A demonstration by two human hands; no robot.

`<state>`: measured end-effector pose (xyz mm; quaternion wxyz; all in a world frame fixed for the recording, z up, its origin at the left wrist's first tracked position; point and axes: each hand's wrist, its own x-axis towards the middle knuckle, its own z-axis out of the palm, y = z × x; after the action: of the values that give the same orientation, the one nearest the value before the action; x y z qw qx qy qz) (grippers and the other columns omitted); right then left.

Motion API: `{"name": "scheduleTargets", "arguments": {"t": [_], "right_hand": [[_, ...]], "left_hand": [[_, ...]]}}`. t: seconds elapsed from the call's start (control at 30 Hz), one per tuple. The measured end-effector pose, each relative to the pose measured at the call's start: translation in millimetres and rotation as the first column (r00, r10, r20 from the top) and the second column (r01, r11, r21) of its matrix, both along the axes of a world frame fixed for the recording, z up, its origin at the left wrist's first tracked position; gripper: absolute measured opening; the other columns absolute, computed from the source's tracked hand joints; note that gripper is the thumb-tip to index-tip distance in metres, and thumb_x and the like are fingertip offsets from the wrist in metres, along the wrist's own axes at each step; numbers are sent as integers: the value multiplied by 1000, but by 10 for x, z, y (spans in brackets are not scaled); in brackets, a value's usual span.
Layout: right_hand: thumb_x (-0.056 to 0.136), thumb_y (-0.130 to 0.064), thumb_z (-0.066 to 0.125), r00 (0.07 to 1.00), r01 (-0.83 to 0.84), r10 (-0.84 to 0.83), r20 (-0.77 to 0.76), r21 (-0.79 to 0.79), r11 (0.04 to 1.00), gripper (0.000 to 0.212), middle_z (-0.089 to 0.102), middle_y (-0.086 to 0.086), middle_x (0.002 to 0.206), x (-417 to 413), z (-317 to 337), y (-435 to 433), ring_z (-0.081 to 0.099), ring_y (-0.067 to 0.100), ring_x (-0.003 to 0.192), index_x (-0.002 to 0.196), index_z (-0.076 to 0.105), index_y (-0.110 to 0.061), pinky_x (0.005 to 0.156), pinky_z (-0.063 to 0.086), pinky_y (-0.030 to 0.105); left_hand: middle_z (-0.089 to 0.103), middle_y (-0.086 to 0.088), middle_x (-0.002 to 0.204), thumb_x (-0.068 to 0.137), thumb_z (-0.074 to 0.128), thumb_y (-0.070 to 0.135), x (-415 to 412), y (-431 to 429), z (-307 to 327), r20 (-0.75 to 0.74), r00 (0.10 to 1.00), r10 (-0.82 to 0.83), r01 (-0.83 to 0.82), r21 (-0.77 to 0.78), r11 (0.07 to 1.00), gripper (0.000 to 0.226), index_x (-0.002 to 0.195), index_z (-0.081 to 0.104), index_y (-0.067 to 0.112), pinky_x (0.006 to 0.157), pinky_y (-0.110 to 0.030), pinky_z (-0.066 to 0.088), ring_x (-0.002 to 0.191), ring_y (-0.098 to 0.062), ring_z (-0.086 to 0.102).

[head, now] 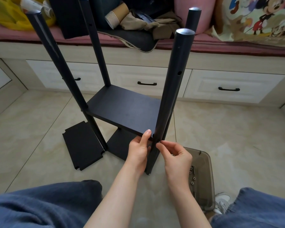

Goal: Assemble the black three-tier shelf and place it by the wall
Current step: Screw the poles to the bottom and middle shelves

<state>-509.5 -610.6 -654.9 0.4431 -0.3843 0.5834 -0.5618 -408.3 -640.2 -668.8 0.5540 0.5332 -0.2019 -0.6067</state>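
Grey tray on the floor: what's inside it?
The grey tray holds small metal fasteners beside the right forearm, which covers its near corner; anything there is hidden.

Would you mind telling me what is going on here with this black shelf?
A person seated on the floor is assembling it. The left hand grips the near corner of the middle board; the right hand pinches at the front post beside that joint, whatever it holds hidden. Two boards are fitted between four upright posts, a third board lies on the floor, and screws wait in a tray.
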Motion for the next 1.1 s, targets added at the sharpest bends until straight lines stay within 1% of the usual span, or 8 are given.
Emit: {"name": "scheduleTargets", "arguments": {"t": [0.1, 0.2, 0.4, 0.53, 0.67, 0.73, 0.9, 1.1], "right_hand": [[79, -10, 81, 1000, -23, 22, 9, 13, 1000, 10, 76, -6, 79, -19, 0, -3, 72, 6, 77, 83, 76, -18, 70, 54, 15], [79, -13, 81, 997, -71, 71, -1, 37, 997, 8, 75, -2, 74, -54, 21, -27, 71, 8, 73, 81, 75, -17, 67, 51, 14], [79, -18, 82, 984, -96, 97, -151, 13, 995, 11, 74, -9, 74, -98, 71, -56, 69, 4, 73, 81, 73, -23, 67, 51, 14], [81, -19, 80, 953, -179, 172, -248, -3, 984, 21, 72, -15, 76, -135, 112, -64, 68, 1, 76, 92, 67, -32, 65, 47, 10], [87, -11, 72, 880, -334, 298, -369, -35, 942, 43, 69, -18, 80, -200, 168, -107, 65, 0, 79, 104, 60, -49, 66, 46, 8], [89, -10, 69, 864, -363, 328, -382, -23, 931, 42, 69, -17, 80, -212, 174, -136, 65, 2, 78, 108, 60, -47, 65, 45, 10], [89, -10, 68, 874, -367, 339, -350, -16, 930, 36, 69, -16, 80, -232, 169, -154, 65, 2, 76, 101, 61, -43, 65, 44, 7], [91, -12, 68, 881, -359, 331, -339, -21, 933, 37, 68, -19, 83, -211, 160, -136, 64, 0, 80, 100, 59, -46, 66, 45, 7]], "left_hand": [[73, -6, 82, 97, 64, 31, -25, -5, -11, -23, 999, 22, -22, -9, 1000, 27, 101, 70, 5, 75, -29, 60, 79, -19, 71], [72, -4, 81, 94, 67, 33, -53, -3, -34, -29, 998, 54, -55, -20, 998, 27, 99, 70, 6, 82, -34, 57, 82, -21, 67], [74, -8, 86, 70, 75, 45, -49, -8, -53, -74, 995, 61, -66, -72, 995, 50, 98, 70, 4, 76, -29, 58, 85, -22, 73], [76, -9, 88, 73, 74, 42, -47, -12, -62, -93, 994, 52, -61, -91, 994, 45, 98, 71, 4, 75, -28, 58, 87, -23, 75], [75, -13, 98, 76, 74, 38, -37, -12, -64, -129, 991, 45, -58, -97, 994, 46, 105, 70, 3, 87, -35, 57, 95, -28, 73], [74, -16, 101, 79, 72, 37, -28, -13, -52, -151, 988, 24, -41, -112, 993, 44, 107, 70, 3, 88, -35, 57, 97, -29, 72], [73, -16, 93, 92, 65, 30, -4, -24, -26, -171, 985, -8, -12, -117, 993, 26, 98, 68, 5, 72, -27, 59, 85, -26, 74], [67, -15, 89, 100, 60, 26, 14, -45, -42, -105, 994, -31, 20, -111, 994, 22, 88, 65, 8, 80, -31, 58, 86, -25, 71]]}}
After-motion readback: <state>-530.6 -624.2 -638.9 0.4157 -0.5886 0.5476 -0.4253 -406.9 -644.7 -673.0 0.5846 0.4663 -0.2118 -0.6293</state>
